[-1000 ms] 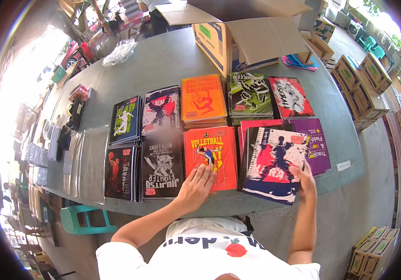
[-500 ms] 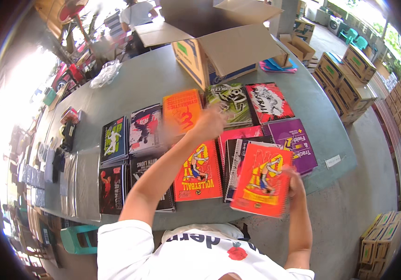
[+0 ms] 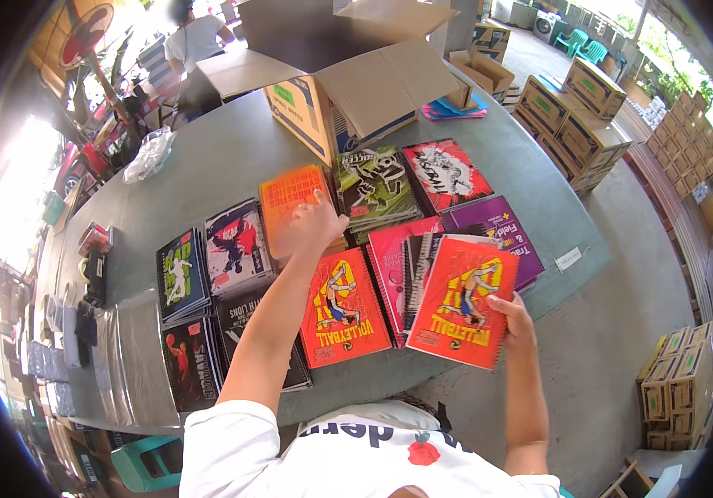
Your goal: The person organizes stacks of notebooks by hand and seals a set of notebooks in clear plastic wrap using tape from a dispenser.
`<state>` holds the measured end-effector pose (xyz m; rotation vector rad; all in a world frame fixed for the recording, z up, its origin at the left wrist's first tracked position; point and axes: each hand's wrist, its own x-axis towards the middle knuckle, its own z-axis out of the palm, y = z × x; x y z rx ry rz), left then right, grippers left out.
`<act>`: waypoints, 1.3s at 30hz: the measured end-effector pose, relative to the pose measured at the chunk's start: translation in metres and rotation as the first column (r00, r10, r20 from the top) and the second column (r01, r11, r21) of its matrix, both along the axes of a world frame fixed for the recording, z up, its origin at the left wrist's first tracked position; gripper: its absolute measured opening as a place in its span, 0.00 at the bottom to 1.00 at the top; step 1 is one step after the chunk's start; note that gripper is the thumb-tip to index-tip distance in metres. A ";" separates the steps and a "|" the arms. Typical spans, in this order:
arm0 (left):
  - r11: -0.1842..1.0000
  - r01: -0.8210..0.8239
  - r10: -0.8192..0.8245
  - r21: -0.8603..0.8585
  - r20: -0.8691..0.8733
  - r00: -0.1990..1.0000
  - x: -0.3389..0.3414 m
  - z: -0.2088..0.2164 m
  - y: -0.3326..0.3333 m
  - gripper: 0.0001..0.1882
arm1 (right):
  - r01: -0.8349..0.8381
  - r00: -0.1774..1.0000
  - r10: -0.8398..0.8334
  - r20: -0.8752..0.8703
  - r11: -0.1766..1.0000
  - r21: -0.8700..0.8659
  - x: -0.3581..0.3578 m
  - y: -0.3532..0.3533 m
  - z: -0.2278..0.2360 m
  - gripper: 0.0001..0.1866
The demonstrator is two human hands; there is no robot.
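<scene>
My right hand [image 3: 512,317] grips the right edge of a spiral notebook bundle, its thumb on the red-orange notebook [image 3: 462,303] with a volleyball player on top. Darker notebooks [image 3: 417,274] fan out behind it. My left hand [image 3: 316,226] is over the orange notebook pile [image 3: 288,192], fingers spread and touching or just above its cover. Nearby lie a green soccer notebook pile [image 3: 375,184], a red-and-white baseball notebook [image 3: 448,174], a pink notebook [image 3: 389,253], a purple notebook [image 3: 497,224] and a second red-orange volleyball notebook pile [image 3: 344,311]. My left forearm partly covers a black notebook pile [image 3: 240,319].
More notebook piles [image 3: 180,274] stand at the left on the grey-green table [image 3: 207,166]. A large open carton [image 3: 306,112] rises at the back, with a clear plastic bag [image 3: 150,155] to its left. Stacked cartons [image 3: 568,124] stand on the floor at right; a green stool [image 3: 144,461] is at lower left.
My left hand has moved left, from the green soccer pile to the orange pile. My right hand still holds its bundle, now tilted slightly differently. The whole view has shifted a little.
</scene>
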<state>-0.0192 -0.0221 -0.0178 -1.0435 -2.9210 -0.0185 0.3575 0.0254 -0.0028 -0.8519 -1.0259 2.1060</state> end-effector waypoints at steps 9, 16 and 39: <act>0.454 0.203 -0.687 0.868 0.195 0.700 0.060 0.118 -0.031 0.13 | -0.082 0.993 0.075 0.091 0.993 0.081 0.071 0.088 0.014 0.28; 0.207 0.770 -0.954 0.604 -0.051 0.296 0.220 -0.019 0.018 0.22 | -0.244 0.950 0.224 0.218 0.967 0.070 0.069 0.110 -0.013 0.29; 0.892 0.168 -0.208 0.419 0.052 0.977 0.282 0.070 0.016 0.10 | -0.240 0.970 0.243 0.019 0.967 -0.090 0.114 0.235 -0.017 0.27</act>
